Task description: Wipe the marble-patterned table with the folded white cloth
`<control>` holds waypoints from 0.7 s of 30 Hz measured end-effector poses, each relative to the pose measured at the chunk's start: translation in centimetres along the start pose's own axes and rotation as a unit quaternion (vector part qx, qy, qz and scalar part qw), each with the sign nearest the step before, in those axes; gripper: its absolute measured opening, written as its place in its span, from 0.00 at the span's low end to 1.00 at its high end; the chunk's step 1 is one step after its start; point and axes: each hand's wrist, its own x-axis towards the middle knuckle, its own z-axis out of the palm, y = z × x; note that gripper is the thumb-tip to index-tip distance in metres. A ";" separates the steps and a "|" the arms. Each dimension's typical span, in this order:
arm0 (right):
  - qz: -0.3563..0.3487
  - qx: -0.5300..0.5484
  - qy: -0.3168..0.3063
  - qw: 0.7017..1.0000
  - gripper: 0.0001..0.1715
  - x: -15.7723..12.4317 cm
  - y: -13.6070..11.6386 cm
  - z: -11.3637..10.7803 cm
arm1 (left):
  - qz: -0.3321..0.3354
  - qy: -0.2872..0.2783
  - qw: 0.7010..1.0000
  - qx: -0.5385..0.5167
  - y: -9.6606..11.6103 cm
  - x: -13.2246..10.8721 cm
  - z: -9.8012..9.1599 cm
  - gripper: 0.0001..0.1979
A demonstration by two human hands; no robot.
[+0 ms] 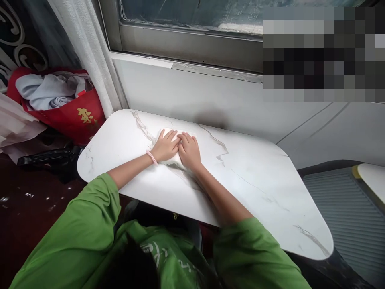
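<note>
A white folded cloth point(175, 160) lies on the white marble-patterned table point(255, 168), mostly covered by both hands. Across its left part rests my left hand point(165, 147), open, with fingers spread and a pink beaded bracelet on the wrist. My right hand point(190, 151) lies on the cloth's right part, fingers extended and slightly bent, thumb side close to the left hand. The fingertips of both hands point away from me. The cloth's front edge shows below the hands; its underside is hidden.
Left of the table stands a red bag point(66, 124) filled with light-coloured cloth, beside a white curtain point(87, 52). A wall with a metal-framed window point(192, 44) runs behind the table. At right is a grey ribbed surface point(343, 208).
</note>
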 end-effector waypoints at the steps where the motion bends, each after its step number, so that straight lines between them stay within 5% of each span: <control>1: -0.001 0.009 0.003 1.000 0.26 -1.5 -0.7 -0.2 | 0.007 -0.002 1.000 0.001 0.6 -1.4 -0.4 0.21; 7: -0.013 0.066 -0.010 0.998 0.24 -9.5 -5.7 -0.9 | 0.034 -0.002 0.999 -0.010 3.1 -10.5 -3.1 0.21; 12: -0.037 0.086 -0.052 0.994 0.25 -12.0 -9.5 -1.0 | 0.026 -0.027 0.999 -0.019 2.9 -15.2 -5.3 0.21; 16: -0.078 0.063 -0.076 0.992 0.26 -10.8 -10.7 -0.7 | -0.018 -0.071 0.997 -0.007 1.7 -15.7 -6.3 0.23; 21: -0.107 0.019 -0.088 0.990 0.28 -5.9 -10.0 0.8 | -0.074 -0.087 0.993 0.014 -1.0 -12.4 -5.3 0.24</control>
